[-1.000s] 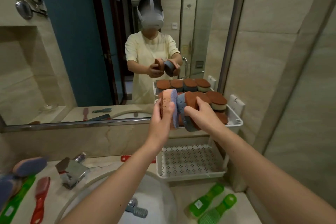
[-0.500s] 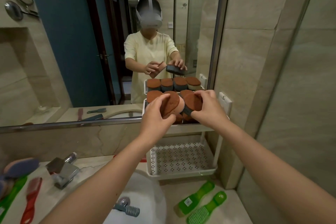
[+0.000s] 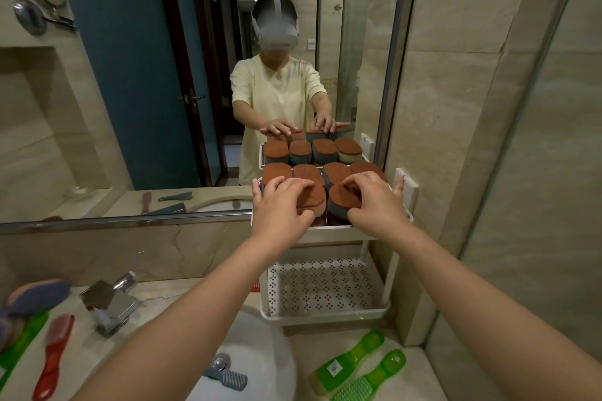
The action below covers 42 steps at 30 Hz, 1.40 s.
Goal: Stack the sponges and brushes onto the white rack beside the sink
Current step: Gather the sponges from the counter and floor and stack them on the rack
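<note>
The white rack (image 3: 325,312) stands right of the sink, with several brown-topped sponges (image 3: 277,172) lined up on its top shelf. My left hand (image 3: 280,208) presses down on a pink-bodied sponge (image 3: 312,202) at the front of that shelf. Beside it my right hand (image 3: 374,205) grips a blue-bodied sponge (image 3: 343,200), thumb on its near side and fingers over the top. The lower shelf holds nothing. Two green brushes (image 3: 347,361) lie on the counter in front of the rack. Far left lie a red brush (image 3: 53,355), a green brush (image 3: 19,345) and a blue-and-pink sponge (image 3: 39,295).
The sink basin (image 3: 260,352) lies below my arms, and a grey brush (image 3: 226,378) lies in it. A chrome faucet (image 3: 110,306) stands at its left. The mirror (image 3: 130,75) runs behind the counter and a tiled wall (image 3: 488,140) closes in the rack's right side.
Both hands have lowered their sponges from upright in the air to flat, brown side up, on the front of the rack's top shelf.
</note>
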### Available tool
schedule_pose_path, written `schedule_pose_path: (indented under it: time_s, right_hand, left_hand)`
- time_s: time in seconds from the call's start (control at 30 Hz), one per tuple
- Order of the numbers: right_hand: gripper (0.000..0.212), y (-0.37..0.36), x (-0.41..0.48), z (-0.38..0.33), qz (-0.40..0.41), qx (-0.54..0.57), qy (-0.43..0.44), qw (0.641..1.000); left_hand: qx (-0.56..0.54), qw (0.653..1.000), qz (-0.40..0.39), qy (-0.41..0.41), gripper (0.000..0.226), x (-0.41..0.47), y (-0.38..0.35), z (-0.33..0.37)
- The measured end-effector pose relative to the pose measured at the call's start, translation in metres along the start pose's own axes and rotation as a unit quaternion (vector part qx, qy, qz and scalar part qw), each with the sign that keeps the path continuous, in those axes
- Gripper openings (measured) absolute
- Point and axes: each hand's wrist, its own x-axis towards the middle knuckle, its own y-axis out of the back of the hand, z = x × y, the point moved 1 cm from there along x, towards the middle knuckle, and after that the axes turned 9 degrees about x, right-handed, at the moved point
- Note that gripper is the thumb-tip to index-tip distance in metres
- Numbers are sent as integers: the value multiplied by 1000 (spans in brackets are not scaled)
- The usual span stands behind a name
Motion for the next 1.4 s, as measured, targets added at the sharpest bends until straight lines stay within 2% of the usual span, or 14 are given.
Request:
schedule_pose_path:
  time_s: [0.17, 0.33, 0.53, 0.63, 0.77, 0.97, 1.4]
  right_hand:
    - [46, -8, -6, 2, 24, -11, 6, 1000]
    - [46, -22, -15, 6, 39, -4, 14, 999]
    - [45, -26, -17, 0, 48, -13, 1, 999]
    - [53, -27, -20, -12, 86, 2, 24, 996]
    - [49, -33, -23, -45, 102, 94, 112, 984]
    - [46, -69, -23, -108, 47, 153, 177, 971]
    - [45, -206, -45, -244, -120, 285, 182, 933]
  left_hand:
    - [26, 999, -18, 5, 48, -2, -10, 1]
    - [35, 999, -3, -6, 50, -10, -19, -2]
    - [-2, 997, -72, -21, 54, -2, -10, -6]
    - [-44, 999, -20, -7, 54, -5, -1, -9]
    - [-120, 990, 69, 39, 44, -16, 15, -23]
    - [-141, 981, 97, 87, 37, -50, 34, -81]
    - [-71, 962, 119, 235, 36, -149, 91, -247]
